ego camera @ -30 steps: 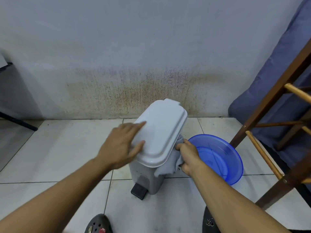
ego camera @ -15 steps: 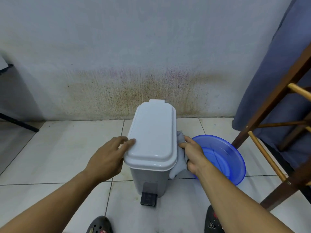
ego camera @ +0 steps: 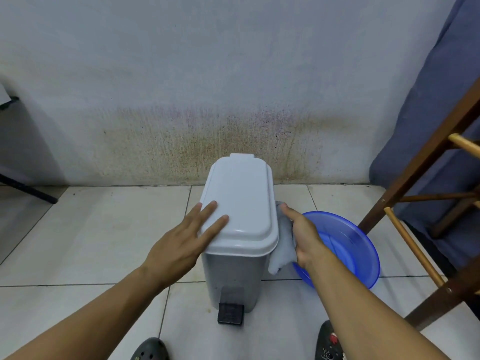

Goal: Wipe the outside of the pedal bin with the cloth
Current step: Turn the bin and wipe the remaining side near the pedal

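A small grey pedal bin [ego camera: 233,279] with a pale lid [ego camera: 244,201] and a black pedal [ego camera: 230,313] stands on the tiled floor in front of the wall, pedal facing me. My left hand [ego camera: 181,242] rests flat on the lid's near left part, fingers straight. My right hand [ego camera: 304,235] holds a light grey cloth [ego camera: 281,253] against the bin's right side, just under the lid's rim. Part of the cloth hangs below the hand.
A blue plastic basin [ego camera: 363,255] sits on the floor right beside the bin. A wooden chair frame [ego camera: 426,183] with blue fabric [ego camera: 420,100] behind it stands at the right. A stained wall [ego camera: 207,100] runs behind. My two dark shoes [ego camera: 328,344] show at the bottom.
The bin has turned from an angled pose to square with its pedal facing me. My left hand shifted from the lid's left edge to lie flat on top. The right hand with the cloth stays at the right side.
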Demonstrator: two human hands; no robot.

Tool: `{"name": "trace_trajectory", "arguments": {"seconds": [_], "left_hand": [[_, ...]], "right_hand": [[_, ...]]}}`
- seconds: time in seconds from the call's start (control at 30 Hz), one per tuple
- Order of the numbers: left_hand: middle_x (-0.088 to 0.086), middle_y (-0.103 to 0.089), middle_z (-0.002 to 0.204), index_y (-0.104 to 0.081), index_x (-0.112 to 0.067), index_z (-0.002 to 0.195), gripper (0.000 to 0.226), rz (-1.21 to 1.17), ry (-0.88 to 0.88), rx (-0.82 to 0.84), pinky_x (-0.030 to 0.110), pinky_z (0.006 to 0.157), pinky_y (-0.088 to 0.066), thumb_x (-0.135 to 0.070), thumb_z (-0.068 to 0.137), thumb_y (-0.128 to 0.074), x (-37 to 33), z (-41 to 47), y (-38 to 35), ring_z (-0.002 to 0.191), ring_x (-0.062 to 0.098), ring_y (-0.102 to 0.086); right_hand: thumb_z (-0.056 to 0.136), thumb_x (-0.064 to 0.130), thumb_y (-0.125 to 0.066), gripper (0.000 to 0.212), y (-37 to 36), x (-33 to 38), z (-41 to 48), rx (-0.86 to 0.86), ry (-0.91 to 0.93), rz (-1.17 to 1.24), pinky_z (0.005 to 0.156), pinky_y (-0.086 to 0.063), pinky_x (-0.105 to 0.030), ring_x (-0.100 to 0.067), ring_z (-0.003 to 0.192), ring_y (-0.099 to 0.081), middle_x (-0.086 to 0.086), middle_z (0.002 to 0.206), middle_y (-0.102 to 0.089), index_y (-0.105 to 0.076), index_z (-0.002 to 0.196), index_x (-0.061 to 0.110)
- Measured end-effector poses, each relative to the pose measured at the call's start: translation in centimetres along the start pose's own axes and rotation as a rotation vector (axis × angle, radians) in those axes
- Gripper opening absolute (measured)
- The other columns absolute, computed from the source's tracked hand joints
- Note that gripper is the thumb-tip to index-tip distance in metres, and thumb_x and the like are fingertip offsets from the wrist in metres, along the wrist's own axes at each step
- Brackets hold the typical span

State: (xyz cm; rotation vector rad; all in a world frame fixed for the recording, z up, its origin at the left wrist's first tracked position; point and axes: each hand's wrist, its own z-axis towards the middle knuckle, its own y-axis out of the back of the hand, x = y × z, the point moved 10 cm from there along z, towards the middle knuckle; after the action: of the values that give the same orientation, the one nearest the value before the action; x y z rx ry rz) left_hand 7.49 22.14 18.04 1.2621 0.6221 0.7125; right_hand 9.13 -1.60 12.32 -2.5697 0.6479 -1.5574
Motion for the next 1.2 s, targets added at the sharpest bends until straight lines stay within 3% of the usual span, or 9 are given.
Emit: {"name": "trace_trajectory", "arguments": {"seconds": [0.13,0.27,0.43,0.6,0.7,0.8,0.9,1.03,1.2], "left_hand": [[-0.004,-0.002,0.170,0.004,-0.042,0.159,0.106,-0.005,0.089,-0.053,0.035,0.072,-0.052,0.010,0.083,-0.047,0.6,2.4,2.5,0.152,0.029,-0.026],[-0.003,-0.009,0.169,-0.005,-0.037,0.160,0.085,-0.031,0.161,-0.045,0.045,0.090,-0.050,-0.003,0.093,-0.044,2.3,5.2,4.9,0.139,0.034,-0.042],[0.008,-0.027,0.161,-0.021,-0.023,0.156,0.075,-0.002,0.182,0.034,0.043,0.075,-0.049,-0.009,0.091,-0.055,5.0,9.2,6.4,0.097,0.040,-0.062],[0.007,-0.033,0.155,-0.021,-0.024,0.155,0.080,-0.066,0.232,0.144,0.041,0.081,-0.044,-0.006,0.088,-0.061,7.1,11.9,6.3,0.112,0.037,-0.057],[0.007,-0.040,0.148,-0.024,-0.023,0.155,0.084,-0.119,0.214,0.198,0.041,0.089,-0.045,-0.001,0.084,-0.062,7.8,12.8,6.3,0.120,0.034,-0.053],[0.005,-0.041,0.149,-0.026,-0.023,0.155,0.084,-0.166,0.223,0.216,0.040,0.096,-0.043,0.001,0.082,-0.060,8.7,13.4,6.2,0.126,0.032,-0.050],[0.003,-0.043,0.146,-0.027,-0.026,0.154,0.084,-0.209,0.230,0.221,0.038,0.095,-0.042,0.003,0.082,-0.058,9.3,14.0,5.9,0.125,0.030,-0.049],[0.002,-0.044,0.145,-0.024,-0.028,0.155,0.088,-0.188,0.197,0.241,0.038,0.090,-0.042,0.006,0.081,-0.057,9.6,14.7,6.0,0.123,0.030,-0.050],[0.004,-0.046,0.144,-0.024,-0.027,0.155,0.089,-0.150,0.162,0.260,0.042,0.093,-0.046,0.007,0.080,-0.057,10.1,15.3,6.0,0.123,0.030,-0.050]], "right_hand": [[0.100,0.023,-0.051,0.024,0.3,1.9,0.4,-0.043,0.068,0.042,0.075,-0.051,-0.037,-0.027,0.095,-0.067,-0.008,0.107,-0.073,-0.070,0.115,0.020],[0.100,0.017,-0.053,0.024,-0.9,3.4,0.5,0.013,0.119,0.020,0.099,-0.050,-0.052,-0.032,0.112,-0.066,-0.012,0.114,-0.073,-0.069,0.118,0.020],[0.098,0.014,-0.055,0.027,-2.8,5.0,0.4,0.063,0.186,-0.020,0.098,-0.053,-0.047,-0.027,0.110,-0.068,-0.008,0.114,-0.073,-0.066,0.122,0.020],[0.096,0.006,-0.060,0.029,-4.0,5.9,0.5,0.022,0.340,-0.149,0.098,-0.053,-0.043,-0.018,0.107,-0.069,0.001,0.113,-0.073,-0.064,0.117,0.026],[0.093,0.007,-0.063,0.043,-4.6,6.0,0.2,-0.025,0.466,-0.370,0.099,-0.053,-0.037,-0.010,0.108,-0.066,0.010,0.121,-0.068,-0.060,0.128,0.031],[0.093,0.009,-0.060,0.055,-5.4,6.5,-0.5,-0.115,0.640,-0.706,0.099,-0.042,-0.021,-0.002,0.114,-0.054,0.018,0.132,-0.055,-0.051,0.143,0.030],[0.093,0.004,-0.057,0.057,-6.9,7.1,-1.5,-0.180,0.897,-0.886,0.089,-0.031,-0.007,-0.007,0.110,-0.050,0.008,0.129,-0.051,-0.048,0.146,0.022],[0.091,0.003,-0.054,0.060,-9.2,7.1,-1.4,-0.226,1.048,-1.032,0.085,-0.049,-0.035,-0.027,0.110,-0.052,-0.002,0.130,-0.047,-0.046,0.147,0.020],[0.086,0.004,-0.051,0.067,-12.4,6.8,-1.1,-0.334,1.001,-1.199,0.070,-0.048,-0.040,-0.030,0.119,-0.040,-0.005,0.142,-0.034,-0.038,0.150,0.019]]}}
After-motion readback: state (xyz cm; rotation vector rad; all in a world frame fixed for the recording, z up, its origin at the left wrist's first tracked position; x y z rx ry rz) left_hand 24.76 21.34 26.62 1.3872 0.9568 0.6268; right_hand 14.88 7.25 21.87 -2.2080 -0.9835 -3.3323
